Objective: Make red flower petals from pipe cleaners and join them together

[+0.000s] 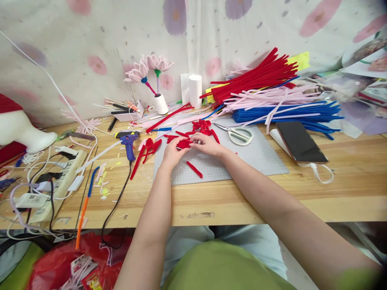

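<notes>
My left hand and my right hand meet over the grey cutting mat. Between their fingertips they grip a piece made of red pipe cleaner, partly covered by the fingers. Just beyond lie more bent red pipe cleaner pieces. One short straight red pipe cleaner rests on the mat nearer to me. Scissors with pale handles lie on the mat right of my right hand. Left of my left hand, red loops and stems lie on the wooden table.
A purple hot glue gun stands at the left, its cord running to the front edge. A power strip with tangled cables lies further left. Bundles of blue pipe cleaners and red ones fill the back right, behind a phone.
</notes>
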The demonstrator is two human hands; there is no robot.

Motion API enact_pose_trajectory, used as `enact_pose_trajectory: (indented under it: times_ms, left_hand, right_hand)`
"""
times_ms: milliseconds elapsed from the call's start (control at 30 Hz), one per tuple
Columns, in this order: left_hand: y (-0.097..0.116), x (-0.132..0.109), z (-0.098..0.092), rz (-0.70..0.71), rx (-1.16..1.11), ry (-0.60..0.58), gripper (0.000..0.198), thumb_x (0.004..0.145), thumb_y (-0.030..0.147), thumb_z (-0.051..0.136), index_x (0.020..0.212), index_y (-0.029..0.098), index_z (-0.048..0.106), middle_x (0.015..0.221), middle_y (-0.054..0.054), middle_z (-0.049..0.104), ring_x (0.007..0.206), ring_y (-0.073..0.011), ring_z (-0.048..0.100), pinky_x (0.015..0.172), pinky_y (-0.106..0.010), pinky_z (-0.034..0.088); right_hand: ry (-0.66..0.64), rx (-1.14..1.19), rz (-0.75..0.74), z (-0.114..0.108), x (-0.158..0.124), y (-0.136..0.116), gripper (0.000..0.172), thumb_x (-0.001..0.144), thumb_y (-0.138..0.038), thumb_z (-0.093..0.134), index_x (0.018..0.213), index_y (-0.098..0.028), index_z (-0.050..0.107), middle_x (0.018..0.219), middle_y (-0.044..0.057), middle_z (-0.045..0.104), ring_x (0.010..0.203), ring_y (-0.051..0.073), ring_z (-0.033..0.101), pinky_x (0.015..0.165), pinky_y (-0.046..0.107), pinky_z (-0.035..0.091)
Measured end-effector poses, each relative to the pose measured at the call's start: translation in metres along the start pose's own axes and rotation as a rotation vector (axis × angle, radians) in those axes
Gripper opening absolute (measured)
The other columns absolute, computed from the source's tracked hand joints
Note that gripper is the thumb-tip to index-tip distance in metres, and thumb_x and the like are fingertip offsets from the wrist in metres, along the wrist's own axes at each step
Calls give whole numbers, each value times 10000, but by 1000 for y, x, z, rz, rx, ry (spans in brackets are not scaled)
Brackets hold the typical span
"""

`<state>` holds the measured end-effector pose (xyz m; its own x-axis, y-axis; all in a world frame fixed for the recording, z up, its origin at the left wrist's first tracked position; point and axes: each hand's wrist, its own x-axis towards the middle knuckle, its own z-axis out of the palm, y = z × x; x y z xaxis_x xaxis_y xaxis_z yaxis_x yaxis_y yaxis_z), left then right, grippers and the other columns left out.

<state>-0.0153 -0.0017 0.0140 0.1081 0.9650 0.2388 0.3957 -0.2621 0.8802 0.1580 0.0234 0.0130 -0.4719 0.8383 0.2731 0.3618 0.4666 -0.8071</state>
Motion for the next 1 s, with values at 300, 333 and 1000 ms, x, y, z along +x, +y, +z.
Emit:
enact_pose_trajectory:
  times_ms: [300, 333, 1000]
  left_hand:
    - [4, -2, 14, -173, -187, -78, 337, 674, 256, 642, 993, 163, 586, 930, -85, 652, 677, -158, 636, 603, -292, 519]
    - [5, -2, 15, -247, -252, -105, 298, 685, 260, 625, 957, 146, 579, 826, -72, 654, 583, -139, 616, 543, -280, 510]
    - [12, 1, 22, -344, -434, -12, 185, 703, 141, 590, 881, 127, 538, 561, 40, 572, 408, -52, 524, 463, -204, 500]
  right_hand:
    - [148, -184, 81, 2, -1, -8, 158, 748, -286, 523, 857, -190, 585, 778, 14, 618, 668, 136, 509, 593, 242, 334]
    - [162, -205, 62, 2, -1, -8, 155, 750, -279, 519, 858, -190, 586, 789, 19, 621, 680, 140, 512, 600, 246, 334]
    - [168, -323, -84, 7, -1, -16, 222, 712, -156, 508, 932, -161, 536, 797, 53, 576, 813, 200, 487, 791, 330, 349]
